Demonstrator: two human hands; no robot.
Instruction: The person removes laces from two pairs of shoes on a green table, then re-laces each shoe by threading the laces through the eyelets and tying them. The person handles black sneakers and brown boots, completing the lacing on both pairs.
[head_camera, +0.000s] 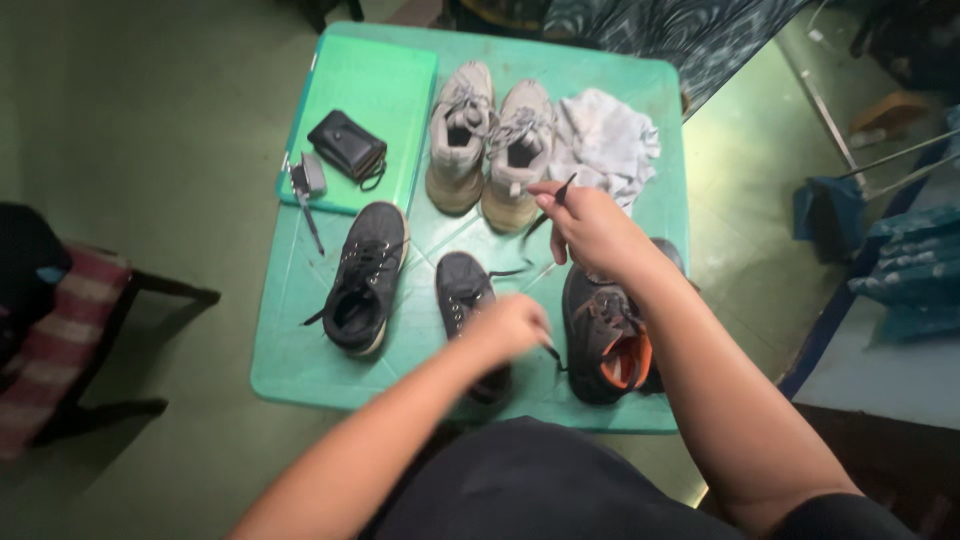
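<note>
My left hand (508, 328) is blurred, and it covers the near half of the middle black shoe (465, 295), so I cannot tell how my fingers grip there. My right forearm hides the right side of the orange-lined shoe (605, 335). The black lace (540, 225) is too thin to follow between my hands. At far right, the blue things (915, 265) are cut off by the edge.

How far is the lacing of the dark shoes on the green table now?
Looks done: the black sneaker on the left shows laces through its eyelets, loose ends out. In hand: the right hand pulls a black lace up, while the left hand holds the middle black shoe. Possibly left: the black shoe with orange lining; its laces are unclear.
</note>
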